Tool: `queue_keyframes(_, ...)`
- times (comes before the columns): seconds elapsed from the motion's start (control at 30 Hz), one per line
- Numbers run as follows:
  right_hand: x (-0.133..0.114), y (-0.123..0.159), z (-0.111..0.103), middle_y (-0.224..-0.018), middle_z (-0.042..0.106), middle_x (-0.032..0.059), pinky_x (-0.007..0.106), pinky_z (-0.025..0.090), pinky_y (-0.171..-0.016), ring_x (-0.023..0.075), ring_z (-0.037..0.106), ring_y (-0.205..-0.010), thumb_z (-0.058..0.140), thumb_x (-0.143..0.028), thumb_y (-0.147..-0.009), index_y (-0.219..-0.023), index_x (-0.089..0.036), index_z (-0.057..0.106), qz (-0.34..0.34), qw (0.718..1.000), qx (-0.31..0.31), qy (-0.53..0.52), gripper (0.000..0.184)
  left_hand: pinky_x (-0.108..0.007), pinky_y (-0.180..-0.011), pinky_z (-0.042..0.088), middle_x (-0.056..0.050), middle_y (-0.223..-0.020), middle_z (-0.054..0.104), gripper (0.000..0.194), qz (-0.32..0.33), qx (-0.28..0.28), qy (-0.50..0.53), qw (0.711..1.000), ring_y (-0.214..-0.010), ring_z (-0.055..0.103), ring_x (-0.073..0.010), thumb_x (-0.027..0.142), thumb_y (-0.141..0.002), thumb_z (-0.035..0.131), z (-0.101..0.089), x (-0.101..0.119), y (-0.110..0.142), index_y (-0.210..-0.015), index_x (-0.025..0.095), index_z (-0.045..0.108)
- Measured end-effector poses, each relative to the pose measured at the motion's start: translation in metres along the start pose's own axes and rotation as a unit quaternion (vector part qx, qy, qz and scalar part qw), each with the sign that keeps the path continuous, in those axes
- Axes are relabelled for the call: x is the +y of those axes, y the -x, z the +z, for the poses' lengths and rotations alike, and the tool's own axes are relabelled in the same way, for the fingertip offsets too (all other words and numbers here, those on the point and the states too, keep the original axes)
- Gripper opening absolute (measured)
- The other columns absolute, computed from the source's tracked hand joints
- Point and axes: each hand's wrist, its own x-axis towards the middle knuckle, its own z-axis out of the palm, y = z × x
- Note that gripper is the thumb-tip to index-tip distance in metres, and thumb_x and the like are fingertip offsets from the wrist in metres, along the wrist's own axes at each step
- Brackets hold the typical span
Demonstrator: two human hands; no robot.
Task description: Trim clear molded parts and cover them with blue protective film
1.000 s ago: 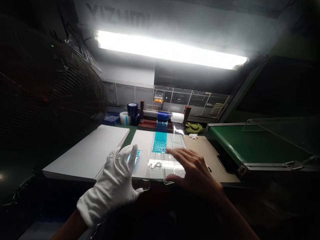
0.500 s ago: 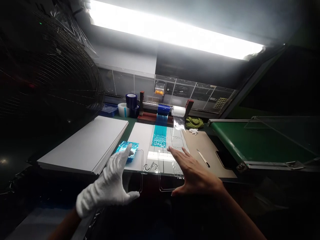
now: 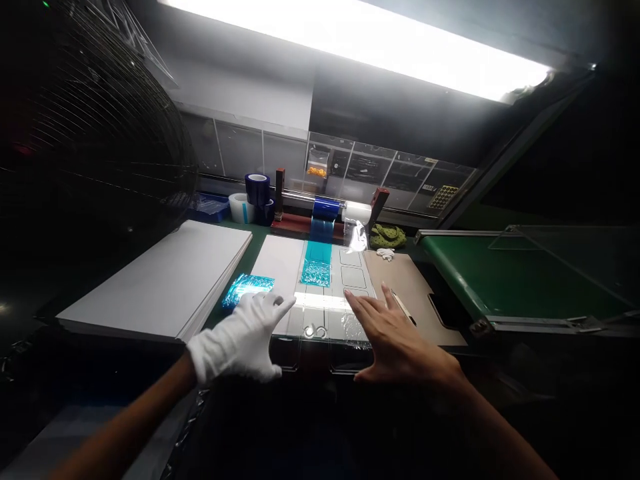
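Gripping a transparent twin-panel moulding [image 3: 350, 360] by its outer edges between gloved left hand [image 3: 245, 345] and bare right hand [image 3: 400, 340], presumably to spare the flat faces, with a curly runner [image 3: 315, 331] between hands; just beyond the left hand, crinkled blue film bundle [image 3: 246, 288]; farther out, blue film roll [image 3: 327, 208] mounted crosswise, probably for easy unwinding; left of the left hand, white sheet stack [image 3: 155, 280]; right of the right hand, green conveyor belt [image 3: 465, 267]; overhead, glaring tube lamp [image 3: 375, 40]

Left hand [image 3: 243, 343]: white-gloved, at the left end of the clear plastic piece [image 3: 315, 331], holding it, thumb below fingers. Right hand [image 3: 393, 343]: bare, at its right end, likewise holding, fingers spread. Left forearm [image 3: 130, 417] and right forearm [image 3: 487, 423]: bare, converging on it.
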Motion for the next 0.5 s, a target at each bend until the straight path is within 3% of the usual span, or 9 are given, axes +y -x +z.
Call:
queue_keyframes(0.1,-0.003,-0.013,-0.011,-0.128,0.052,0.0199,0.065,-0.005,-0.109,0.0403,0.043,-0.121,0.078,-0.048,-0.056,-0.148,-0.010,0.001,-0.007,0.997,-0.005,0.079,0.126,-0.060,-0.081,0.038,-0.023,-0.104,0.054,0.091,0.024,-0.057,-0.183,0.981,-0.092,0.051,-0.0429,0.044,-0.044,0.072,-0.019,0.014,-0.026,-0.122,0.003,0.050)
queue_keyframes(0.2,0.014,-0.018,-0.008,-0.128,0.051,0.0199,0.065,-0.008,-0.108,0.0405,0.043,-0.121,0.077,-0.049,-0.057,-0.148,-0.010,-0.002,-0.006,0.997,-0.001,0.070,0.127,-0.062,-0.081,0.035,-0.022,-0.097,0.055,0.082,0.011,-0.031,-0.210,0.977,-0.088,0.051,-0.0427,0.039,-0.046,0.070,-0.014,0.019,-0.041,-0.116,0.001,0.051)
queue_keyframes(0.3,0.050,-0.010,0.013,-0.140,0.040,0.0195,0.066,-0.004,-0.107,0.0386,0.036,-0.129,0.071,-0.058,-0.062,-0.147,-0.015,-0.012,-0.002,0.999,-0.001,-0.053,0.126,-0.058,-0.090,0.036,-0.021,-0.117,0.048,0.104,-0.006,0.028,0.005,1.000,-0.106,0.047,-0.0424,0.048,-0.051,0.071,0.014,0.014,-0.045,-0.138,0.011,0.027)
queue_keyframes(0.4,0.085,0.001,0.038,-0.139,0.041,0.0186,0.064,0.004,-0.108,0.0360,0.034,-0.132,0.068,-0.064,-0.062,-0.145,-0.017,-0.016,-0.003,0.978,-0.035,-0.207,0.128,-0.046,-0.101,0.035,-0.017,-0.139,0.031,0.113,0.015,0.035,0.280,0.959,-0.125,0.037,-0.0328,0.058,-0.062,0.064,0.047,0.015,-0.052,-0.144,0.017,0.000)
queue_keyframes(0.47,0.104,0.007,0.045,-0.139,0.041,0.0192,0.065,0.004,-0.108,0.0359,0.033,-0.132,0.069,-0.065,-0.061,-0.146,-0.017,-0.015,0.005,0.970,-0.045,-0.238,0.128,-0.044,-0.104,0.033,-0.016,-0.143,0.025,0.114,0.014,0.029,0.328,0.944,-0.129,0.033,-0.0302,0.057,-0.063,0.063,0.057,0.020,-0.066,-0.144,0.017,-0.007)
queue_keyframes(0.5,0.111,0.008,0.044,-0.140,0.039,0.0198,0.065,0.003,-0.107,0.0364,0.033,-0.132,0.069,-0.064,-0.061,-0.146,-0.017,-0.014,0.012,0.973,-0.042,-0.225,0.127,-0.044,-0.104,0.034,-0.016,-0.143,0.025,0.114,0.010,0.023,0.308,0.951,-0.128,0.033,-0.0305,0.053,-0.062,0.065,0.057,0.023,-0.075,-0.144,0.017,-0.005)
